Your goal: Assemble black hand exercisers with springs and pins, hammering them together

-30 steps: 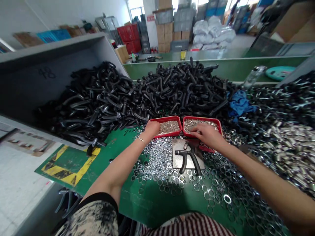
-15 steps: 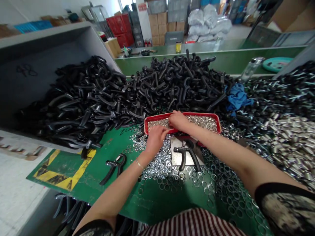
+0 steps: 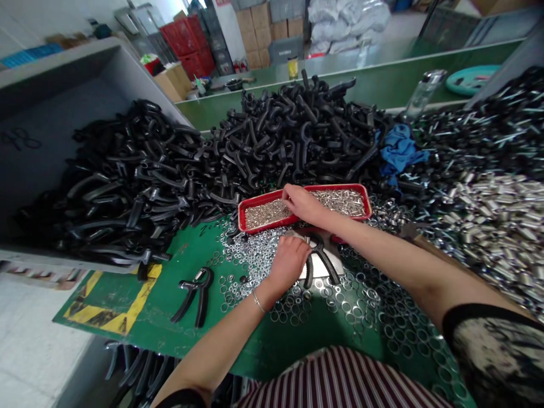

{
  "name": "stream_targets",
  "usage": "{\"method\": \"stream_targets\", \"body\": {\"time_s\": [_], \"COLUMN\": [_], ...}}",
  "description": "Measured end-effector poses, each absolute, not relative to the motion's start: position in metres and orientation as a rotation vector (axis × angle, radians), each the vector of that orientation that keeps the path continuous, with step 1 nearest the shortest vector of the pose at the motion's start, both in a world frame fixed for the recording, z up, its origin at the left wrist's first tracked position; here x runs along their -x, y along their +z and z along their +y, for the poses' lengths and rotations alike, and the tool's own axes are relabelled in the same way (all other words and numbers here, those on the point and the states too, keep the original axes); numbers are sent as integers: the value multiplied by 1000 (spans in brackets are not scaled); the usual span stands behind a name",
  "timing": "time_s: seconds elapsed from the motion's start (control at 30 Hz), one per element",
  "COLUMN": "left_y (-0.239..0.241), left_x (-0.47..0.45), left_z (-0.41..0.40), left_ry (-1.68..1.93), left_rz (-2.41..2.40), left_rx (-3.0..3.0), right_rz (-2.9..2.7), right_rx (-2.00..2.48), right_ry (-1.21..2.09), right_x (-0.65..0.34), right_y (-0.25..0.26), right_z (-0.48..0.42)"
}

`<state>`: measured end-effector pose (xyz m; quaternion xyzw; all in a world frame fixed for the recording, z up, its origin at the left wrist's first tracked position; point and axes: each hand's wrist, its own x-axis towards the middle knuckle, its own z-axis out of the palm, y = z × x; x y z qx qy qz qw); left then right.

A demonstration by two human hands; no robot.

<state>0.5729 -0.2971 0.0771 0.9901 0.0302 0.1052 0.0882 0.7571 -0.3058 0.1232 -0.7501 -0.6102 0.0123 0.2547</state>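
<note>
A head-worn camera looks forward and down (fairly close) on both hands [image 3: 289, 262] and bench [image 3: 153, 317]

The smooth green tabletop [image 3: 164, 294] looks scuffed, its left corner bearing worn yellow-and-black striped tape [image 3: 96, 314]. Satin-black curved handles [image 3: 272, 130], plastic by their look, heap toward the far edge. Rectangular red trays [image 3: 250, 229] shine like glossy plastic; round silver metal rings [image 3: 399, 334] gleam nearer the front edge.

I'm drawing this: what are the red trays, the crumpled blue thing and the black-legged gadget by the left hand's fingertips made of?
Red trays: probably plastic, with even colour and shiny rims.
Crumpled blue thing: likely soft cloth, matte with loose folds.
Black-legged gadget: smooth-looking black legs; plastic or coated metal, I can't tell.
</note>
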Motion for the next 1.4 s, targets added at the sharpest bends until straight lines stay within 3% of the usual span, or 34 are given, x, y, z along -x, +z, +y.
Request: {"method": "stream_targets", "body": {"time_s": [0.33, 0.6, 0.73, 0.93, 1.1, 1.4], "left_y": [74, 102, 124, 114, 96, 88], "left_x": [-561, -570, -598, -619, -610, -606], "left_z": [-297, -271, -211, -154, -158, -153], "left_ry": [295, 337, 405, -25, 142, 581], "left_rz": [-55, 135, 453, 809, 839, 682], "left_rx": [-2921, -2639, -2799, -2915, -2873, -2653], "right_rz": [-629, -359, -498, -1078, -1499, -1687], "right_rx": [1472, 1378, 1535, 1889, 1852, 1878], "right_ry": [975, 1127, 965, 389, 78, -82], "right_x": [-710, -654, -669, -700, -701, -704], "right_y": [112, 91, 88, 81, 65, 57], "right_z": [-469, -524, -513, -467, -448, -445]}}
